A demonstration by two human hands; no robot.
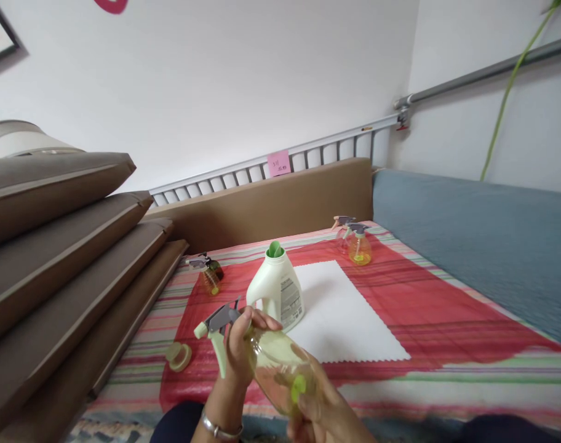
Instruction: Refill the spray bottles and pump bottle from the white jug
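Note:
A clear yellow spray bottle (pixel 277 355) with a grey and pale green trigger head is tilted in front of me, its head to the upper left. My left hand (pixel 240 347), with a bracelet on the wrist, is closed around the bottle's neck. Lower down, my right hand (pixel 324 403) grips the base, where a bright green piece shows through the plastic. Just behind stands a white detergent jug (pixel 277 286) with its green spout uncovered. A pale round cap (pixel 178 356) lies to the left on the red sheet.
Several other spray bottles stand farther back, among them a yellow one (pixel 360 249) at right and a clear one (pixel 210 280) at left. A white mat (pixel 349 320) lies on the red sheet (pixel 414 307). Stacked cushions (pixel 77 246) rise at left; a blue-grey bolster (pixel 474 240) runs along the right.

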